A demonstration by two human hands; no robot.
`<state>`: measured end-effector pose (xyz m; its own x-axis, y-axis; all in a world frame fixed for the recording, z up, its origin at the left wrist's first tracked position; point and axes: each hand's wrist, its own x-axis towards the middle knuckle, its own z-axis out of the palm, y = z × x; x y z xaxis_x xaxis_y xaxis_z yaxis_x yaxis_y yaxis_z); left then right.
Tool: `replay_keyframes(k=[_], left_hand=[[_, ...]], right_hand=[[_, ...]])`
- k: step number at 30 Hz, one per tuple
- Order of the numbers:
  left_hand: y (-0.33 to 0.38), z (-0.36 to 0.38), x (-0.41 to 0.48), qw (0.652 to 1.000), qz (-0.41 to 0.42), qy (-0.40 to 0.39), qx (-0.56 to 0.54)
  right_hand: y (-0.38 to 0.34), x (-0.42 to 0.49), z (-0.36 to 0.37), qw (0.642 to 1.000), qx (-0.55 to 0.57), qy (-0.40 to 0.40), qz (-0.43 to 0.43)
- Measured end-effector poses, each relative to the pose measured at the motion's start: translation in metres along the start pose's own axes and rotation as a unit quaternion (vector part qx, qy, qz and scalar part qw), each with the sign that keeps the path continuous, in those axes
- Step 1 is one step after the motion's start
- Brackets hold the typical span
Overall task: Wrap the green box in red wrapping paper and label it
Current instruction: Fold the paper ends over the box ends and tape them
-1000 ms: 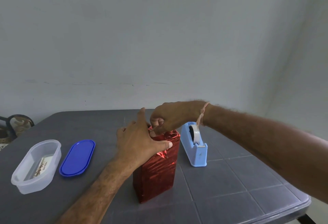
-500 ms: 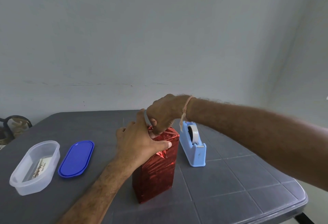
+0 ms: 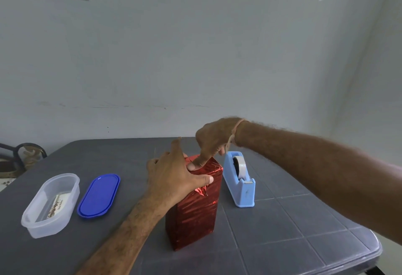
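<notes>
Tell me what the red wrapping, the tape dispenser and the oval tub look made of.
Red wrapping: likely metallic foil paper, glossy, with crinkled glints.
Tape dispenser: light blue plastic, smooth, moulded, matte.
Oval tub: translucent plastic, frosted; contents show through.

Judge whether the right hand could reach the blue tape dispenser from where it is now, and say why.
Probably yes. The right hand presses a finger on top of the red-wrapped box, and the tape dispenser stands just beside the box on that side, with nothing between them.

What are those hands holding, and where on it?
The left hand grips the red wrapped box round its top; the right hand presses a fingertip on its top face.
</notes>
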<state>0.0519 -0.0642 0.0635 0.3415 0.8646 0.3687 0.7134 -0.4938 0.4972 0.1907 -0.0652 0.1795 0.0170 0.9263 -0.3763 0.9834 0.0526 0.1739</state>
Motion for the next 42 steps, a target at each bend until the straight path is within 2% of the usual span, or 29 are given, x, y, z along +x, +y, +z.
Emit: replay_keyframes(k=[3,7,10,17,21,25,27,30,33,38,42], left_hand=[[0.000,0.000,0.001,1.000,-0.006,-0.004,-0.009],[0.000,0.000,0.002,1.000,-0.015,-0.016,-0.007],[0.001,-0.001,0.002,1.000,-0.016,-0.017,-0.003],[-0.001,-0.002,0.002,1.000,-0.004,-0.013,-0.023],[0.000,-0.003,0.000,0.999,0.004,-0.009,-0.030],[-0.003,-0.004,0.002,0.999,0.004,-0.024,-0.045],[-0.006,-0.005,0.005,0.998,0.003,-0.040,-0.054],[-0.010,-0.009,0.008,0.995,0.007,-0.067,-0.078],[-0.015,-0.013,0.011,0.985,0.006,-0.104,-0.134],[-0.017,-0.016,0.010,0.949,0.004,-0.140,-0.281],[-0.022,-0.018,-0.002,0.944,0.077,-0.083,-0.310]], right_hand=[[0.013,0.006,0.009,0.997,0.067,0.018,-0.027],[0.029,0.014,0.012,0.987,0.150,-0.019,-0.046],[0.033,0.015,0.013,0.983,0.176,-0.018,-0.049],[0.016,0.018,0.032,0.985,0.110,0.130,0.013],[0.021,0.019,0.043,0.970,0.152,0.187,0.001],[0.029,0.015,0.067,0.927,0.293,0.233,-0.033],[0.031,0.012,0.080,0.880,0.390,0.262,-0.066],[0.036,0.002,0.100,0.790,0.511,0.310,-0.136],[0.040,-0.002,0.123,0.747,0.530,0.356,-0.187],[0.050,-0.005,0.141,0.770,0.482,0.341,-0.242],[0.053,-0.008,0.145,0.793,0.437,0.341,-0.253]])
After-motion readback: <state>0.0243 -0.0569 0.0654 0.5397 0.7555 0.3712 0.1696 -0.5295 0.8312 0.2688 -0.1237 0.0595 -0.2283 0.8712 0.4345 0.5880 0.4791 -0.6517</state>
